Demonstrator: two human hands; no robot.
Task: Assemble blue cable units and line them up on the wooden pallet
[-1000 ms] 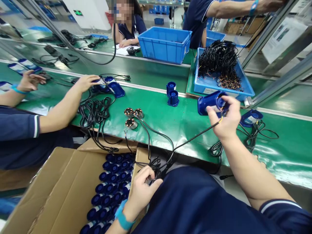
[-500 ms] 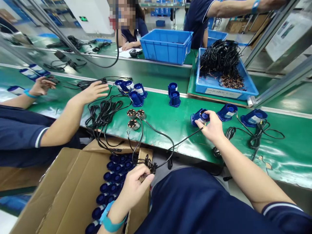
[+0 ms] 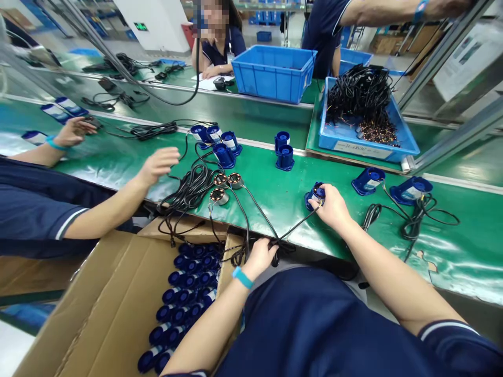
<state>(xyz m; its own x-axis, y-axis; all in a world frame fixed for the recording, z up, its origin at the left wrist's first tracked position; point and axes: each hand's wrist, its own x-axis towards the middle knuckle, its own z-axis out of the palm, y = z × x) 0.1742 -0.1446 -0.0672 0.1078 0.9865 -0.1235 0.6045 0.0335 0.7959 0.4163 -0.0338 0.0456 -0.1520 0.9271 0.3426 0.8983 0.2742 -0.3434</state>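
My right hand point(image 3: 332, 208) is closed on a blue housing point(image 3: 310, 200) at the green bench's front half. A copper-wound ring shows in the housing's mouth, and a black cable point(image 3: 295, 226) runs from it down to the left. At the bench edge my left hand point(image 3: 261, 257) is closed around black cables, its fingertips partly hidden. Three copper-wound stators point(image 3: 219, 197) stand on the bench to the left, with cables trailing toward my left hand. Two blue housings point(image 3: 284, 158) stand behind; two more point(image 3: 368, 181), with wires, sit to the right.
A cardboard box point(image 3: 113, 293) of blue housings is below the bench at left. A co-worker's hand point(image 3: 159, 165) hovers near a cable heap point(image 3: 192, 188) and several housings point(image 3: 225, 155). Blue bins point(image 3: 273, 76) stand behind, one point(image 3: 353, 144) full of cables.
My left hand has moved up and right to the bench edge along the cables. My right hand has shifted slightly left with the housing. The co-worker's near hand has moved slightly.
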